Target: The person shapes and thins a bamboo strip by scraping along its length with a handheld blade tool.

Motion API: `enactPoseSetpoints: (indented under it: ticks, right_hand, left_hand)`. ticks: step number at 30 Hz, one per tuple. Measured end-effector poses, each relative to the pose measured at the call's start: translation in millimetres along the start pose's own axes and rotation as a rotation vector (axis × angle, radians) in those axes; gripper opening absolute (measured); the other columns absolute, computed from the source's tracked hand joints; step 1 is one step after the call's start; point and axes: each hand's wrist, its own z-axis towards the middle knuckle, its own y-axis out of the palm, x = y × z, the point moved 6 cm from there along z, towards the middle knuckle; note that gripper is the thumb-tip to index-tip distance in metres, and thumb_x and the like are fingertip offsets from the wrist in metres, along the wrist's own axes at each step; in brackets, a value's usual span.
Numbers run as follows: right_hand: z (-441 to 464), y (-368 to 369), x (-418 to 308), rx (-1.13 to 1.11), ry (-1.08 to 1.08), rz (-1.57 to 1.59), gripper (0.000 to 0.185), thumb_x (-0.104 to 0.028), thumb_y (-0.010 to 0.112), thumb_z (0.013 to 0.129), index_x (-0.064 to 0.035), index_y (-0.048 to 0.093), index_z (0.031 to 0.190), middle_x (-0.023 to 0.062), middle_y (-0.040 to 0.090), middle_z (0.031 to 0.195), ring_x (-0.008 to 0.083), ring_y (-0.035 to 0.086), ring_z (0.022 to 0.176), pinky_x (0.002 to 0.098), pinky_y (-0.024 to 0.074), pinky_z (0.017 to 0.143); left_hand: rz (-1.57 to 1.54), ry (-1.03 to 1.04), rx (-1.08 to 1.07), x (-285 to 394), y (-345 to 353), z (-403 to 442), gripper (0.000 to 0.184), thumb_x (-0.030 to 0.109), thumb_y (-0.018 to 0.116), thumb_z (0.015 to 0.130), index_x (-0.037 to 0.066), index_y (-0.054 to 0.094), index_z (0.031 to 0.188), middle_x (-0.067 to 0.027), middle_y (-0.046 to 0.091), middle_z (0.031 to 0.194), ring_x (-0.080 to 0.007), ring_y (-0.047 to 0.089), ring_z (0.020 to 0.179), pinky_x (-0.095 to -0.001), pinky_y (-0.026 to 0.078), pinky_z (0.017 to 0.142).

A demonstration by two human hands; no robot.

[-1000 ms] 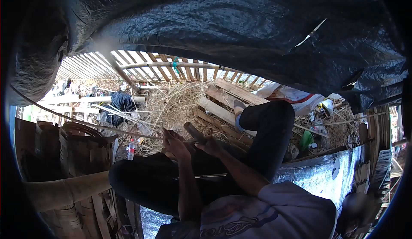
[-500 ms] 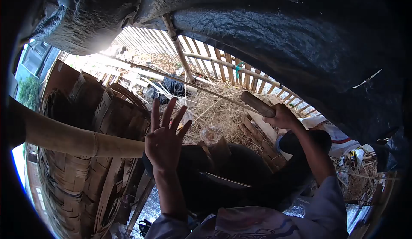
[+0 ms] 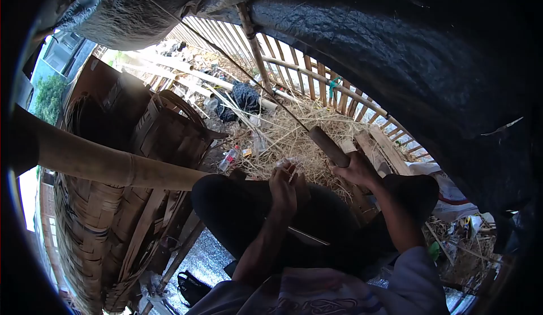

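My right hand (image 3: 357, 171) is wrapped round a short wooden piece (image 3: 329, 146) that looks like a handle, tilted up to the left. From near its upper end a long thin strip (image 3: 226, 55) runs to the upper left; whether my fingers also hold the strip is hidden. Above my crossed legs (image 3: 322, 207), my left hand (image 3: 284, 188) has its fingers bent together, and anything between them is too small to make out. A thin pale-edged strip or blade (image 3: 308, 236) lies across my lap.
Woven bamboo baskets (image 3: 164, 139) and a thick bamboo pole (image 3: 113, 165) are on the left. Straw (image 3: 305, 128), a plastic bottle (image 3: 229, 158) and wooden slats (image 3: 387, 148) lie ahead. A slatted fence (image 3: 308, 77) stands behind, with dark sheeting (image 3: 384, 60) overhead.
My left hand was spread and raised; it has come down to the right and its fingers have closed. The long strip now slants more steeply. My right hand keeps its hold on the wooden piece.
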Motion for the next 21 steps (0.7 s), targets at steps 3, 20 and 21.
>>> enactPoseSetpoints:
  ticks: [3, 20, 21]
  right_hand:
    - [1, 3, 0, -0.027, -0.019, -0.011, 0.044, -0.037, 0.069, 0.066, -0.0005, 0.063, 0.091, 0.0184, 0.065, 0.078, 0.0306, 0.065, 0.076, 0.0392, 0.0496, 0.071]
    - [-7, 7, -19, -0.05, -0.064, -0.031, 0.035, -0.034, 0.068, 0.073, -0.0032, 0.062, 0.088, 0.0167, 0.063, 0.069, 0.0303, 0.064, 0.07, 0.039, 0.0486, 0.067]
    - [-7, 7, -20, -0.049, -0.063, -0.032, 0.035, -0.034, 0.068, 0.073, -0.0032, 0.062, 0.088, 0.0167, 0.063, 0.069, 0.0303, 0.064, 0.07, 0.039, 0.0486, 0.067]
  left_hand:
    - [-0.137, -0.133, -0.102, -21, 8, 8, 0.011, 0.021, 0.046, 0.089, 0.012, 0.05, 0.09, -0.0104, 0.052, 0.118, -0.0257, 0.048, 0.115, -0.0407, 0.033, 0.099]
    - [-0.318, -0.148, -0.267, -8, 49, -14, 0.031, 0.027, 0.043, 0.089, 0.011, 0.047, 0.116, -0.0117, 0.051, 0.121, -0.0288, 0.047, 0.116, -0.0432, 0.038, 0.096]
    - [-0.325, -0.167, -0.261, -7, 51, -15, 0.033, 0.026, 0.042, 0.089, 0.011, 0.046, 0.119, -0.0114, 0.05, 0.121, -0.0289, 0.046, 0.117, -0.0437, 0.038, 0.097]
